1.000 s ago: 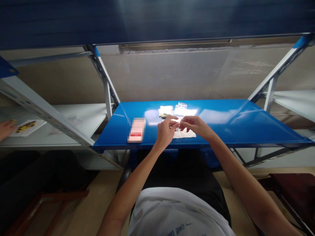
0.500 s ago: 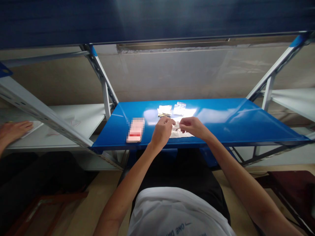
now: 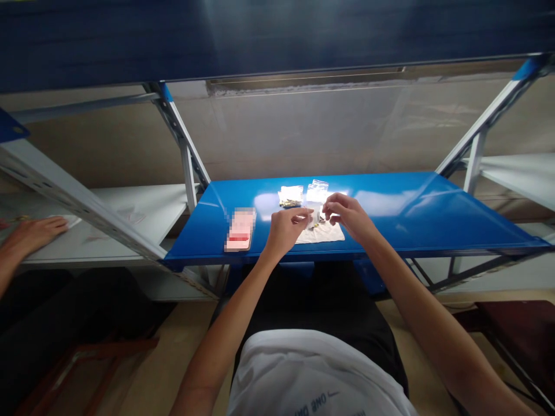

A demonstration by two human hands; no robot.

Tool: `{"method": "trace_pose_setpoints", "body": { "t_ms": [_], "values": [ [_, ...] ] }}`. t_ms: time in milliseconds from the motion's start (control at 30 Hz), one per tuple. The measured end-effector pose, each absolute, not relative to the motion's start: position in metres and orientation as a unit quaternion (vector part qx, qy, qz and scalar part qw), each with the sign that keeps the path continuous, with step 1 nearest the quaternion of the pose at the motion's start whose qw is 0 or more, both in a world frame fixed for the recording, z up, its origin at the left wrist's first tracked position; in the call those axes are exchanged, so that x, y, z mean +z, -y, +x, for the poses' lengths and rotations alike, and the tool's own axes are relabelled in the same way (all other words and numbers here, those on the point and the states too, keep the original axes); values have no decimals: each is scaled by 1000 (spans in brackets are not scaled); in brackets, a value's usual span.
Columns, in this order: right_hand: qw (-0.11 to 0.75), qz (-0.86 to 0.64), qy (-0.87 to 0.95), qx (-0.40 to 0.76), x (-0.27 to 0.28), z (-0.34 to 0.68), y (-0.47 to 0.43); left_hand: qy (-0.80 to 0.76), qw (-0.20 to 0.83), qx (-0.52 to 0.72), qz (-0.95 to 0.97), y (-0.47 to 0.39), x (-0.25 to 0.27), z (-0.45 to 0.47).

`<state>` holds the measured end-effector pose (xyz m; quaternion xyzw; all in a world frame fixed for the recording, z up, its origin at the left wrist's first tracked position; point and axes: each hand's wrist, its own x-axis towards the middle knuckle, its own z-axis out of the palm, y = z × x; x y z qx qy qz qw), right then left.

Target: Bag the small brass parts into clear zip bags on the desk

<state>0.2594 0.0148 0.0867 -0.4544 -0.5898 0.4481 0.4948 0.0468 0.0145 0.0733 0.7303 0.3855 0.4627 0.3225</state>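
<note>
Left hand point(image 3: 284, 228) pinching small clear bag point(image 3: 316, 215) above white cloth point(image 3: 323, 233). Right hand point(image 3: 347, 215) bent in, fingers curled beside it; can't tell its grip. Shirt point(image 3: 312, 367) print: "ONE DA…"

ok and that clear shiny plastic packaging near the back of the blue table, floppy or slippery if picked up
The clear, shiny plastic packaging would probably flop, as its outline looks crinkled. It may slide, since the glossy blue tabletop under it is smooth. It's likely light, looking thin and see-through, though any contents are unclear.

Cream cloth point(image 3: 323, 235), blue tabletop point(image 3: 411, 222)
</note>
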Motion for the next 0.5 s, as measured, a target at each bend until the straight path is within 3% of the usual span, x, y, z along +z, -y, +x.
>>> {"method": "trace_pose_setpoints", "body": {
  "t_ms": [67,233,500],
  "values": [
    [497,-486,556,454,78,267,-22,-382,367,470,706,-18,72,45],
    [423,-406,529,613,62,271,-27,-370,443,470,668,-26,65,48],
    [472,-449,513,558,54,274,-34,-363,499,502,606,-41,33,53]
  ]
}}
